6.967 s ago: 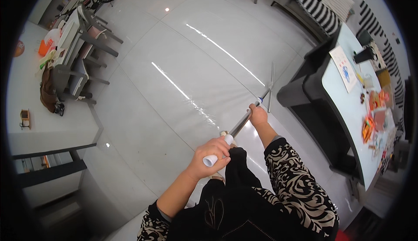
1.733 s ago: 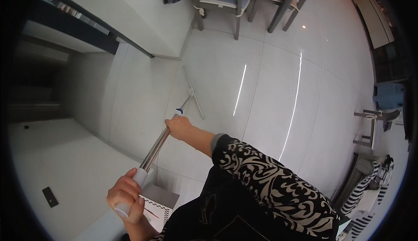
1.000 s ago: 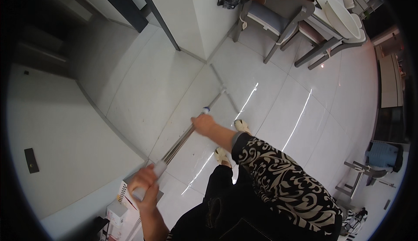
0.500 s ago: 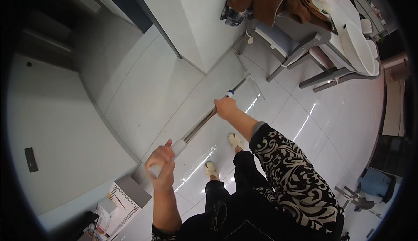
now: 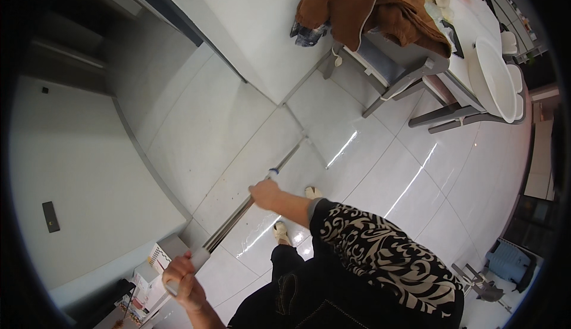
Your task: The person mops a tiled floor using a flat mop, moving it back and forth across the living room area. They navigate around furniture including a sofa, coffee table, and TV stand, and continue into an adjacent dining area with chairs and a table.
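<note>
Mop handle (image 5: 238, 213) runs on a slant across the middle of the view, from the lower left up toward the centre, and both hands are on it. The left hand (image 5: 183, 274) wraps tight around the top end of the pole, low in the picture, fingers curled over the pale grip. The right hand (image 5: 266, 193) clamps shut around the shaft further down its length, the patterned black-and-white sleeve (image 5: 380, 252) trailing behind it. Beyond that hand the pole goes on to the mop head (image 5: 306, 150), a thin flat bar lying on the glossy white tile floor (image 5: 380, 168), close to the foot of the white wall (image 5: 262, 26). Two feet in pale slippers (image 5: 281, 232) stand on the tiles just beside the shaft. Further off, a grey chair (image 5: 398, 70) carries a brown coat (image 5: 363, 5) draped over its back, next to a white surface (image 5: 482, 43).
</note>
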Demonstrator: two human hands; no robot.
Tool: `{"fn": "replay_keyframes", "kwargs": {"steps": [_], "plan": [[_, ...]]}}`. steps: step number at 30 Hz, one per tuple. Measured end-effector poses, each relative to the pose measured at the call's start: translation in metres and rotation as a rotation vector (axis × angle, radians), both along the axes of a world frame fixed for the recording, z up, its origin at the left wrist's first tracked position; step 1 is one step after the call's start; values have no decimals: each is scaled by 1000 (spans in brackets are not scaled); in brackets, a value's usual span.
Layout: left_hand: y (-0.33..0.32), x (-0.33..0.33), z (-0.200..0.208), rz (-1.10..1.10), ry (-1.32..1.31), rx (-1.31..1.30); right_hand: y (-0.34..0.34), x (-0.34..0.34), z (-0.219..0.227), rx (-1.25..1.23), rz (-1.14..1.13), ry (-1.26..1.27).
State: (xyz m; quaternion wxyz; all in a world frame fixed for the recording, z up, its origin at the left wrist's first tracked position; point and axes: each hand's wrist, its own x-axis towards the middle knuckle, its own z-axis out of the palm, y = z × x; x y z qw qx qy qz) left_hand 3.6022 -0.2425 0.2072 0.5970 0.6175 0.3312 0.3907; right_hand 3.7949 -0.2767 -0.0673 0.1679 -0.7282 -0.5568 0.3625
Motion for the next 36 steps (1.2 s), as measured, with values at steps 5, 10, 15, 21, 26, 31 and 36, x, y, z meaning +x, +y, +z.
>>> {"fn": "replay_keyframes", "kwargs": {"steps": [5, 10, 15, 21, 26, 31, 36], "plan": [[-19, 4, 48, -185, 63, 153, -23, -5, 51, 25, -8, 99], [-11, 34, 32, -202, -135, -17, -64, 45, 57, -118, -165, -40], [12, 117, -32, -485, -193, -58, -87, 130, 20, -153, -428, -240], [15, 198, -86, -558, -140, -12, -63, 224, -28, -31, -565, -334], [-4, 198, -108, -466, -170, 7, -62, 234, -40, -41, -491, -300], [-29, 160, -84, -401, -141, -17, -80, 205, -22, -155, -228, -256], [-32, 156, -66, -511, -63, 72, -88, 200, -16, -60, -268, -262]]}}
